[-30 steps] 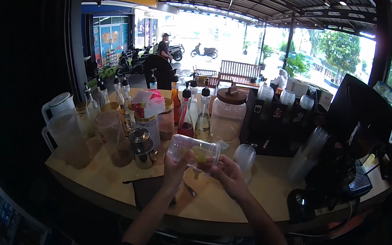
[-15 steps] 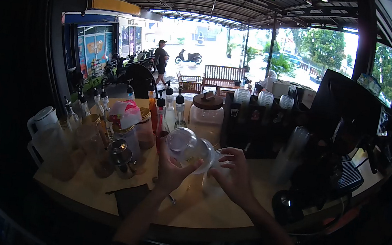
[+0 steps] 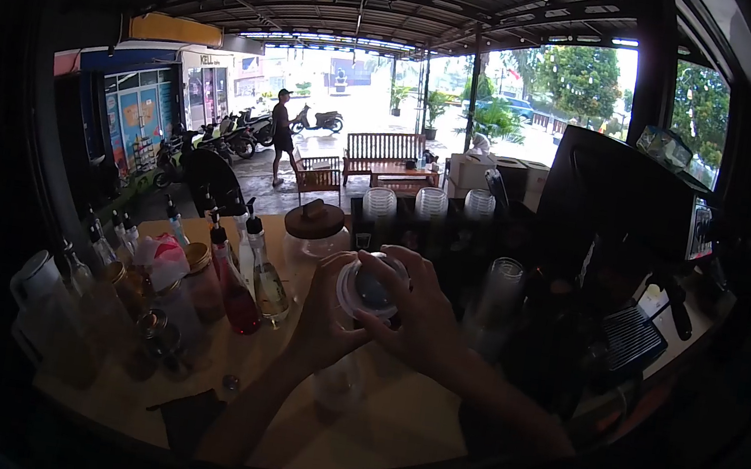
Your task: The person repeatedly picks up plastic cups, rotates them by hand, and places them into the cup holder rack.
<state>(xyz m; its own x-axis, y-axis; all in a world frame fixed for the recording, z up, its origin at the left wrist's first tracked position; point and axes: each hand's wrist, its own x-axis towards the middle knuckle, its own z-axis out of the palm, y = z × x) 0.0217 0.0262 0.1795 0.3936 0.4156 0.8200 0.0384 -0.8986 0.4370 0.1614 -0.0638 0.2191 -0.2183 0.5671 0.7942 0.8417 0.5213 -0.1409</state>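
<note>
Clear plastic round-rimmed cup [image 3: 370, 291] aloft over pale wood counter [image 3: 272, 422], rim end roughly toward camera. Grip: left hand [image 3: 322, 325] curled partway round left side; right hand [image 3: 425, 323] partly closed, fingers arched over top and right side, thumb low. Both in contact.

Progress, judged: cup in hand, off counter; placing it down not done. Lid fit and contents: cannot tell; how much work remains, likewise.

Nearby: red-filled glass pump bottle [image 3: 237, 299], clear glass jar with brown lid [image 3: 315, 222].
</note>
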